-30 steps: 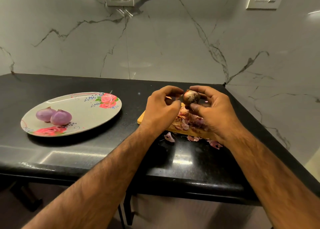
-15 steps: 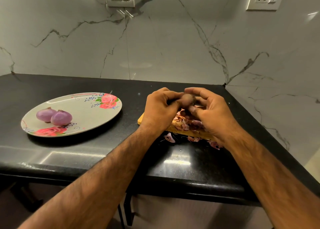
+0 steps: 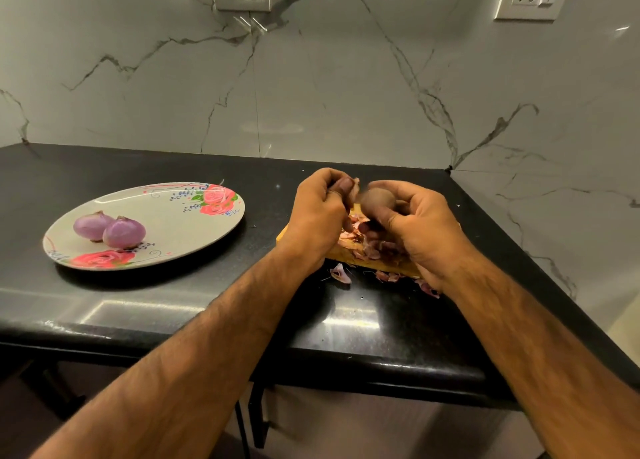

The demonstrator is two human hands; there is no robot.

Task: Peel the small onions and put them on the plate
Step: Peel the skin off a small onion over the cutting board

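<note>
- Right hand: fingers curled round a brown-skinned small onion at frame centre, above the cutting board; blur hides the onion's long axis.
- Left hand: fingers pinch a skin flake.
- Two peeled onions sit on the plate, left of centre.

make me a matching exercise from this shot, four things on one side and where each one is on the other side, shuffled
Things
1. two peeled onions
2. brown-skinned onion
3. strip of skin
4. loose peel scrap

Places
a. pinched in the left hand
b. on the floral plate
c. on the black counter, just in front of the wooden board
d. held in the right hand

Pairs: 1-b, 2-d, 3-a, 4-c
</note>
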